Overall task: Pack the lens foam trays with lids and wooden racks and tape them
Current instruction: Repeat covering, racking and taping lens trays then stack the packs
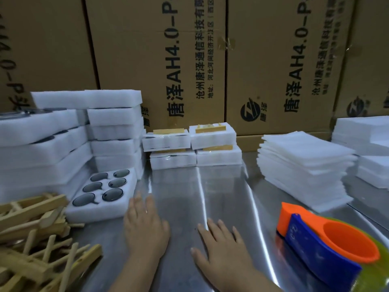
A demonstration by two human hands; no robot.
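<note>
Left hand (145, 224), right hand (221, 247): grips flat, empty, between wooden racks (31, 234) and tape dispenser (320, 241).

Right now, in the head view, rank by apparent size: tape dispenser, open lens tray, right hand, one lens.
1. tape dispenser, though it is nearest the camera, which inflates it.
2. lens tray and right hand: too alike to rank.
3. lens.
</note>
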